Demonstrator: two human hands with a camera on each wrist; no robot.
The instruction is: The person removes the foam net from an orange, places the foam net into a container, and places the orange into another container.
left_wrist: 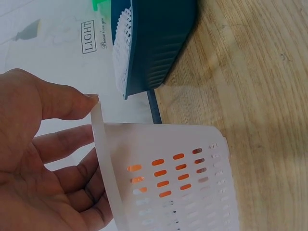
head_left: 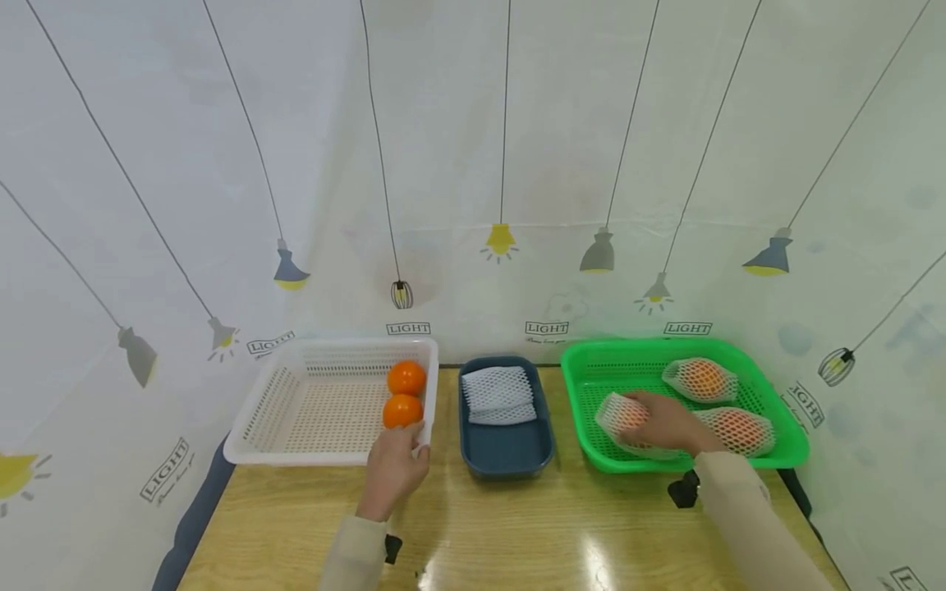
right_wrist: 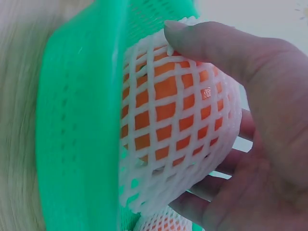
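My left hand [head_left: 397,468] is at the near right corner of a white perforated basket [head_left: 325,458], its thumb and fingers gripping the rim. Two bare oranges [head_left: 406,377] lie inside that corner; orange colour shows through the basket's slots in the left wrist view. Over the green basket [head_left: 591,447], my right hand [head_left: 668,423] holds an orange in a white foam net [right_wrist: 178,110], thumb on top and fingers around the far side. Two more netted oranges [head_left: 705,379] lie in the green basket, one behind the hand and one to its right.
Between the baskets stands a dark blue tray [head_left: 506,464] with flat white foam nets [head_left: 498,396] in it. All stand on a wooden table [head_left: 517,533]. A pale wall sheet printed with hanging lamps [head_left: 473,164] rises behind and at both sides.
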